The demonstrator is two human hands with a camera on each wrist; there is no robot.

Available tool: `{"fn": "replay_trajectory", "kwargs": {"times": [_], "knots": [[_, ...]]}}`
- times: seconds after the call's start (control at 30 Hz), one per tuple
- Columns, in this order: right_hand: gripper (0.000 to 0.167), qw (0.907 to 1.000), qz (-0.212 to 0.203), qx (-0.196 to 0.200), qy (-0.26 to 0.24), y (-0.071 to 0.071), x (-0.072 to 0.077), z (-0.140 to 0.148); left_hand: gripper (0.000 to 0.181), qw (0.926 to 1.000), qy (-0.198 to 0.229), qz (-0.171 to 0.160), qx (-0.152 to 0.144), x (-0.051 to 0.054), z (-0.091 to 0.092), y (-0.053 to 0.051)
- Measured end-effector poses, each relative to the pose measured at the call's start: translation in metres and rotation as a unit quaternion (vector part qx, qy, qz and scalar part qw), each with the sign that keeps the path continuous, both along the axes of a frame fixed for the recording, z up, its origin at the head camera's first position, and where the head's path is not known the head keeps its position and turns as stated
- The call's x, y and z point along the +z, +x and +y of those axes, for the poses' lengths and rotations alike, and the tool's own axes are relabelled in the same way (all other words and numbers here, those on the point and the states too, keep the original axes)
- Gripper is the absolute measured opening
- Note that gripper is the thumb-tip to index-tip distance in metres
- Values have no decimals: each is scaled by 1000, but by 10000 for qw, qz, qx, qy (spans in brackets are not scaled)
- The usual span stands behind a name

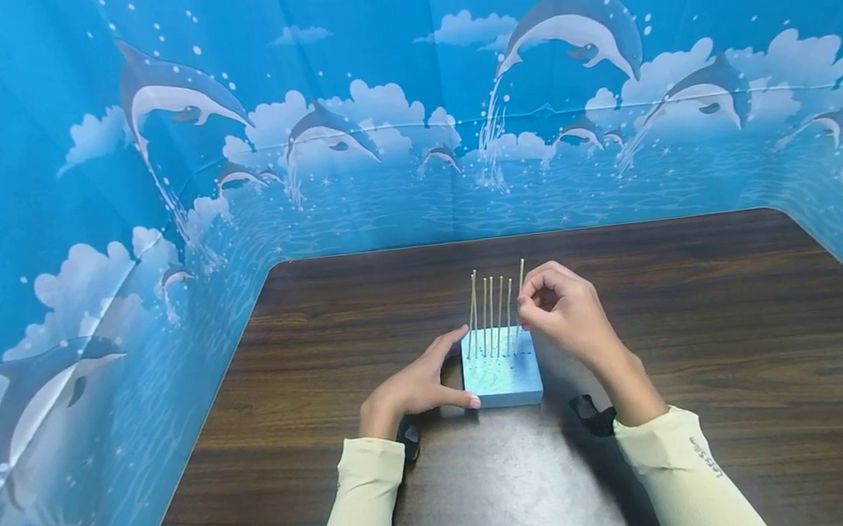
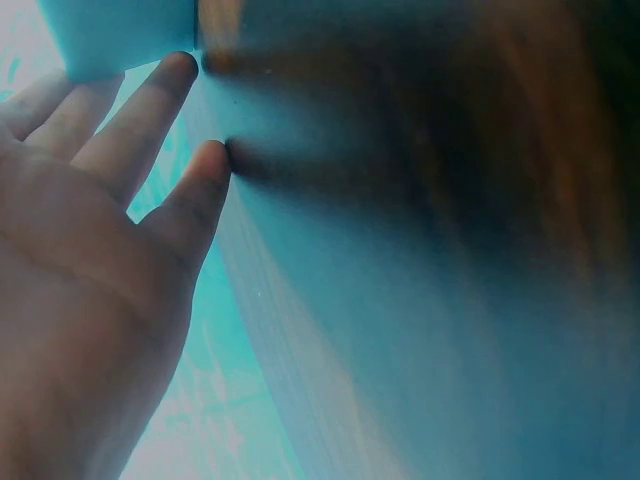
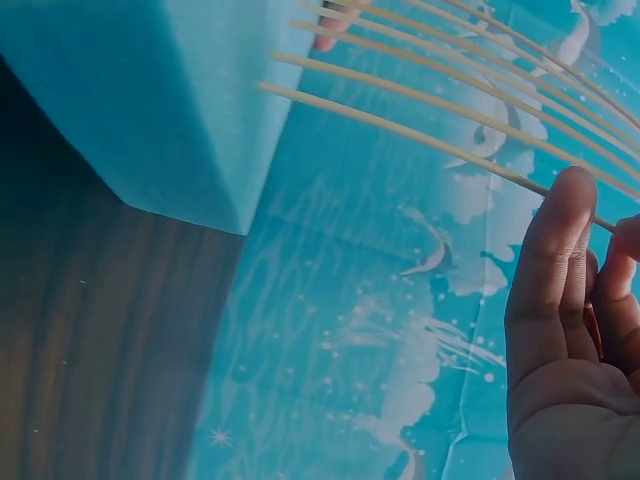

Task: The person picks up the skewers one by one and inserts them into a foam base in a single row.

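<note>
A light-blue foam-like block (image 1: 505, 379) lies on the table with several thin wooden sticks (image 1: 492, 307) standing in a row near its far side. My left hand (image 1: 420, 382) holds the block at its left side, the thumb at the near corner and a finger at the far corner. In the left wrist view the other fingers stretch out past the block (image 2: 125, 35). My right hand (image 1: 564, 309) pinches the rightmost stick (image 3: 400, 133) between thumb and finger. That stick's lower end meets the block's face (image 3: 215, 110) in the right wrist view. How deep it sits I cannot tell.
Dark wood-grain table (image 1: 736, 336) lies under everything. A blue curtain with dolphins (image 1: 401, 198) hangs along the back and sides. Black straps (image 1: 593, 415) circle both wrists, next to pale yellow sleeves (image 1: 366, 485).
</note>
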State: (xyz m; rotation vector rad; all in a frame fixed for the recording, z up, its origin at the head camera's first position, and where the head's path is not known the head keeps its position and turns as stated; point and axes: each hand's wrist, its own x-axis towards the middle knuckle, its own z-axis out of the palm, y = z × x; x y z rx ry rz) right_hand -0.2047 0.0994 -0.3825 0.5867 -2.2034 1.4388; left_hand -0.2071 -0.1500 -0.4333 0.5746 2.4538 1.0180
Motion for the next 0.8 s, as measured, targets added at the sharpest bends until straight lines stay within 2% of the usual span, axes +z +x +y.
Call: {"fn": "replay_trajectory", "kwargs": {"times": [0.2,0.37,0.43,0.67,0.8], "knots": [[16,9999,-114,-82,70,2,-10,0,108,10000,6,-5,-52,-1,1,0],[18,9998,-165,-23,-60,4,-18,-5,109,9999,77,9,-96,-1,0,-3],[18,9999,-114,-7,-126,7,-17,-8,108,9999,90,20,-97,0,0,-3],[15,10000,-77,-14,-35,27,7,-16,108,10000,45,8,-88,-5,0,-2],[14,9999,-87,-62,3,26,3,-16,108,9999,62,54,-108,-7,-1,-1]]}}
